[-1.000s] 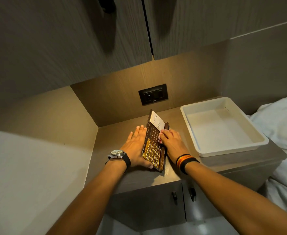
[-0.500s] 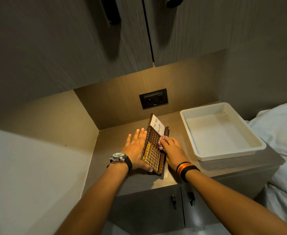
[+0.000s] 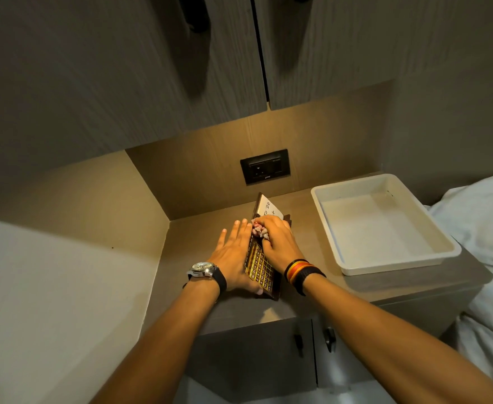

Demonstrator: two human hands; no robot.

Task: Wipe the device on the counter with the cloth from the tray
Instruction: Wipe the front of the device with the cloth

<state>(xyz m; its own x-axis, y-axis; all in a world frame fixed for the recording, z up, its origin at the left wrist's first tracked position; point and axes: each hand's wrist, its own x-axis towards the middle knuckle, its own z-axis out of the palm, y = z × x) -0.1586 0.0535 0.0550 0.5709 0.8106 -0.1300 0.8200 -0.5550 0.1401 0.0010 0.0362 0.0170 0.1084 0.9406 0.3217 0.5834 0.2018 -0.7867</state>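
Note:
A dark, long device with rows of gold keys lies on the grey counter; a white note with handwriting is at its far end. My left hand lies flat with fingers spread against the device's left edge, thumb at its near corner. My right hand is closed on a bunched pink-and-white cloth and presses it onto the upper part of the keys. A white tray stands to the right with nothing in it.
A black wall socket sits in the back panel behind the device. Cabinet doors hang overhead and below the counter. White bedding lies to the right of the counter. A side wall closes the left.
My right hand with the cloth has slid up the device, from its right side onto the upper keys near the note. My left hand stays flat at the left edge.

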